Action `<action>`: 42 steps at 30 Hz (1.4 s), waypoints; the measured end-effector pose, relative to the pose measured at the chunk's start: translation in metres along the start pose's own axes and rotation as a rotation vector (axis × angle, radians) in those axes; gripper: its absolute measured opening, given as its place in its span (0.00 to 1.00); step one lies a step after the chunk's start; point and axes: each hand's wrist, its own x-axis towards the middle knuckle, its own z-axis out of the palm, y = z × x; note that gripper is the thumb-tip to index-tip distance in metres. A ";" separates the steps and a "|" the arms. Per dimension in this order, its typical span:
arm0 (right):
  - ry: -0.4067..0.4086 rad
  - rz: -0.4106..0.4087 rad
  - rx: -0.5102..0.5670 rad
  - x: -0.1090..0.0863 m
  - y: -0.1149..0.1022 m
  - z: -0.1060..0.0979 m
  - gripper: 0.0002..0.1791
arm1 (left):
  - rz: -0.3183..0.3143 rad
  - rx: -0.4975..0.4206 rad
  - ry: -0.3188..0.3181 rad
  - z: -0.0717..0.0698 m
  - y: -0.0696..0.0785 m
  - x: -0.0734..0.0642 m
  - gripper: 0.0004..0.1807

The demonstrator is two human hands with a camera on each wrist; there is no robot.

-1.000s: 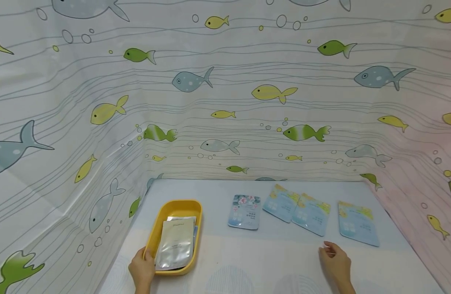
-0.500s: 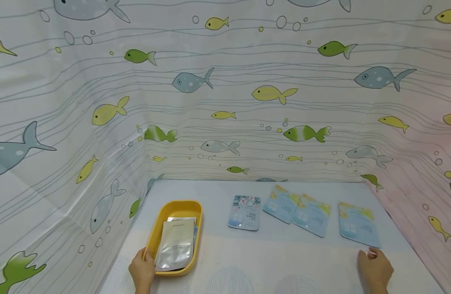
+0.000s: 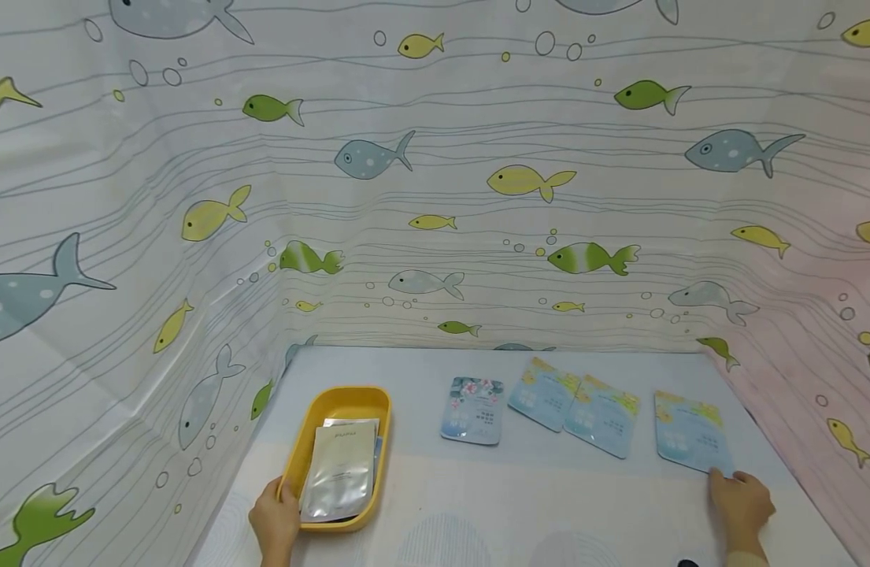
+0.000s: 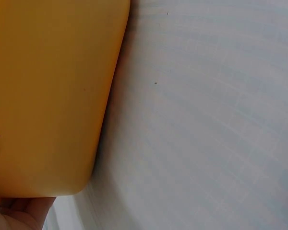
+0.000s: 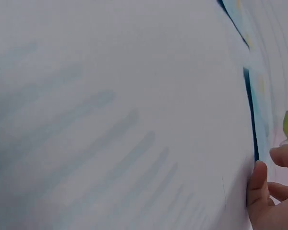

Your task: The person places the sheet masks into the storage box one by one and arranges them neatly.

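Note:
A yellow tray (image 3: 386, 465) stands at the left of the table, and silver and blue sheet mask sachets lie in it. My left hand (image 3: 275, 516) grips its near left corner; in the left wrist view the tray wall (image 4: 53, 96) hides most of the fingers. At the right lies a light blue sheet mask sachet (image 3: 690, 433) with yellow print. My right hand (image 3: 742, 504) is at its near right corner. In the right wrist view the thumb (image 5: 258, 184) and forefinger stand apart beside the sachet's edge (image 5: 252, 115).
Two similar blue sachets (image 3: 600, 417) lie side by side, touching or slightly overlapping, at centre right. A sachet with pink flowers (image 3: 472, 411) is left of them. A fish-patterned sheet (image 3: 477, 260) walls the table's back and sides. Something small and dark (image 3: 688, 563) shows at the bottom edge.
My right hand has moved right across the table's front and reached the near corner of the rightmost sachet. The left hand and the tray have stayed put.

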 end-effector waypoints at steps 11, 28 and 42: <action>0.037 0.200 0.143 0.014 -0.003 0.003 0.30 | 0.014 -0.002 0.013 0.001 0.000 0.001 0.11; -0.037 0.346 0.374 0.015 -0.013 -0.007 0.18 | 0.031 0.003 0.011 0.000 0.000 0.001 0.11; -0.120 0.506 0.593 0.021 -0.011 -0.006 0.34 | 0.018 -0.004 0.000 0.000 0.001 0.001 0.11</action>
